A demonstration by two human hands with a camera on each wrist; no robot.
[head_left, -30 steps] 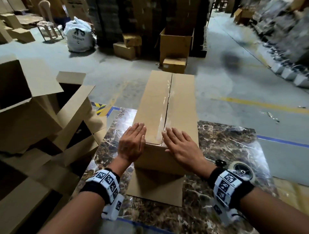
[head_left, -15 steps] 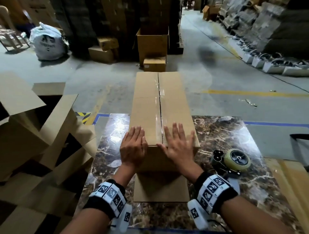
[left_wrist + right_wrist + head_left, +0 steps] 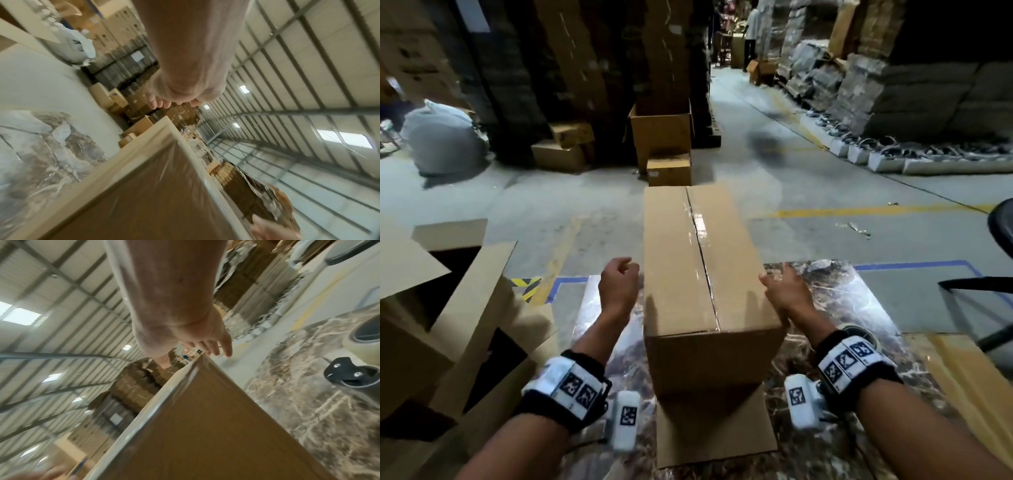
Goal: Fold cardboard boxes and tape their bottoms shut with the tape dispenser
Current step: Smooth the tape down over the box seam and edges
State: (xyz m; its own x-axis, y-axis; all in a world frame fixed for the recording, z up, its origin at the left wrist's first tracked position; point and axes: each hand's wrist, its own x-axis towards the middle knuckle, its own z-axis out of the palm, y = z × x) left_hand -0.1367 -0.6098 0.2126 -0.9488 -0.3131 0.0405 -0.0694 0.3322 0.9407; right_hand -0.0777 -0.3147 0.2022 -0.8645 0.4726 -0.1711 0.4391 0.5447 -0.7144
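Taped box [image 3: 688, 274] between both hands on the table [image 3: 859, 308]
Left hand [image 3: 618, 289] loosely curled, right hand [image 3: 786, 296] spread; both grips beside the box's long edges, holding nothing.

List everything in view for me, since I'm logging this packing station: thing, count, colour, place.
taped box: one, brown, on the marble table, seam up.
tape dispenser: one, black, table's right side.
folded boxes: several, brown, left of the table.
white sack: one, floor, far left.
floor boxes: several, brown, beyond the table.
left hand: fingers loosely curled, beside the box's left face.
right hand: open, at the box's right edge.
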